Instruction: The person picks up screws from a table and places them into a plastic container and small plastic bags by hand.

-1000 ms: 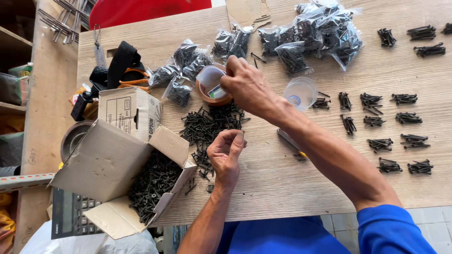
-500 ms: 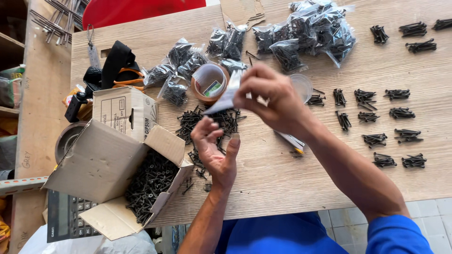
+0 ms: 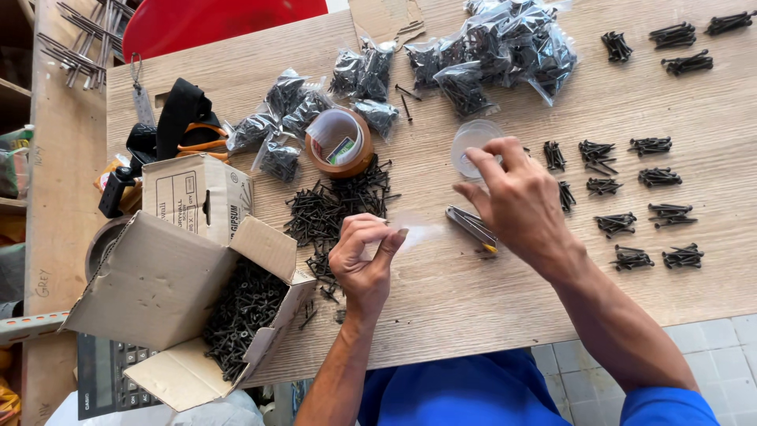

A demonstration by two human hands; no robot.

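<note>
Table point(image 3: 473, 308): pale wood, crowded w/ black screws.

Box point(image 3: 158, 284): cardboard, flaps open, left of the person, part full of loose screws; a heap point(image 3: 335, 209) spills from near its mouth toward the tape roll.

Filled bags point(image 3: 505, 47): clear, packed w/ screws, piled at far edge; a second bunch point(image 3: 292, 118) sits left of the roll.

Counted piles point(image 3: 635, 201): small screw bundles in rows, right side, well apart from each other.

Tape roll point(image 3: 339, 142): brown, lying flat, just beyond the heap.

Plastic cup point(image 3: 473, 146): clear, touching or just past the right fingertips.

Pliers-like tool point(image 3: 471, 226): lies flat betw. the hands, partly under the right hand.

Right hand point(image 3: 516, 201): fingers loosely curled, hovering over the tool; can't tell if it grips anything.

Left hand point(image 3: 363, 256): thumb & fingertips pinched together on a small clear bag point(image 3: 414, 233), which is blurred and sticks out toward the right hand, just above the table.

Judgement: step looks like opening an empty bag for one counted pile. To do it well: rub the bag mouth apart w/ thumb & forefinger, keep the opening facing the right hand, lift one pile whole so the count holds, points in first-ish so they don't pierce the film, and work clear of the loose heap so strays don't mix in.
</note>
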